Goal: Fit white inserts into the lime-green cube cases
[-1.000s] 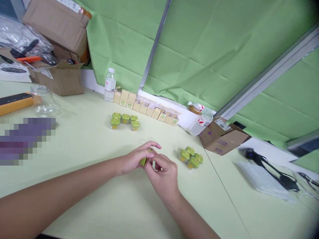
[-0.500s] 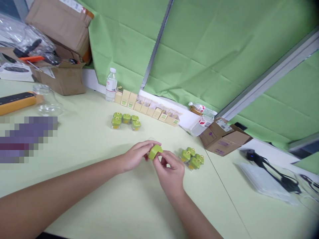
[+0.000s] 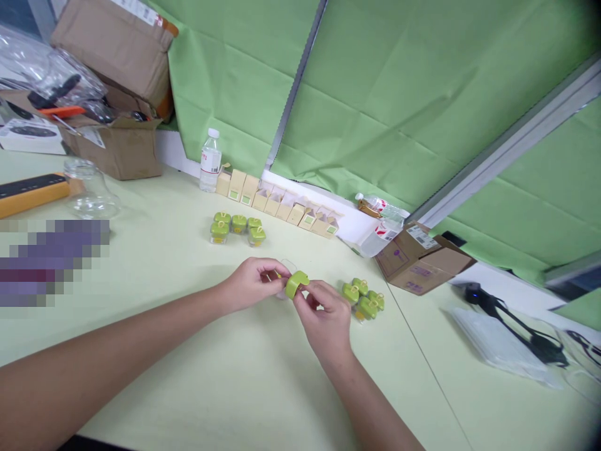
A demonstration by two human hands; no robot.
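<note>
Above the middle of the table, both hands are at a small clear plastic box (image 3: 282, 294) with a green lid (image 3: 295, 285). My left hand (image 3: 253, 283) is closed on the clear part from the left, thumb and fingers pinched together. My right hand (image 3: 325, 313) pinches the lid's right edge between thumb and fingers. The lid is tilted, and I cannot tell whether it sits fully on the box. Right of my right hand stands a cluster of green-lidded boxes (image 3: 367, 307) with small loops on top. A similar group (image 3: 238, 223) is farther back on the left.
A row of small tan cartons (image 3: 272, 202) lines the back, beside an upright water bottle (image 3: 211, 161). Bottles (image 3: 382, 233) and a cardboard box (image 3: 416, 260) stand back right. A glass jar (image 3: 91, 194) and power strip (image 3: 32, 193) lie left. Cables (image 3: 521, 326) are right.
My left hand has shifted its grip, its thumb and fingers now drawn back to the left. The green lid has turned and moved slightly right along with my right hand.
</note>
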